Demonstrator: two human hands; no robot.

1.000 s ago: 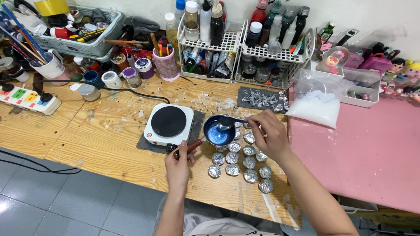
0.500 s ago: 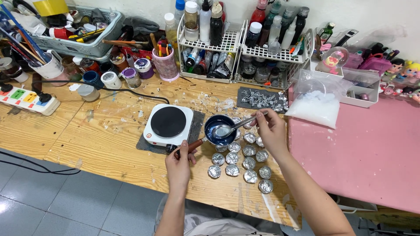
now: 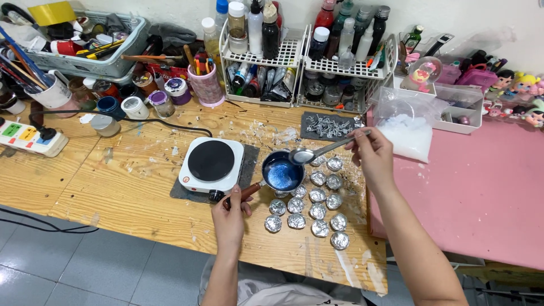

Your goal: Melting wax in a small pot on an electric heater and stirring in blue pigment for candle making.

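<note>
The right hand (image 3: 371, 152) pinches the end of a metal spoon (image 3: 323, 151), whose long axis runs from the hand down-left, so the bowl hangs over the right rim of the small blue pot (image 3: 282, 171). The left hand (image 3: 231, 211) is closed around the pot's brown handle (image 3: 248, 190). The foil cups (image 3: 310, 205) lie just right of the pot, below the spoon, nearer to the right hand.

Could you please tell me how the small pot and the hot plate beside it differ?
The pot is dark blue, round and deep, with blue liquid inside; the hot plate is white, squarish, with a flat black disc. The left hand holds the pot by its handle; the hot plate sits untouched on a grey mat.
</note>
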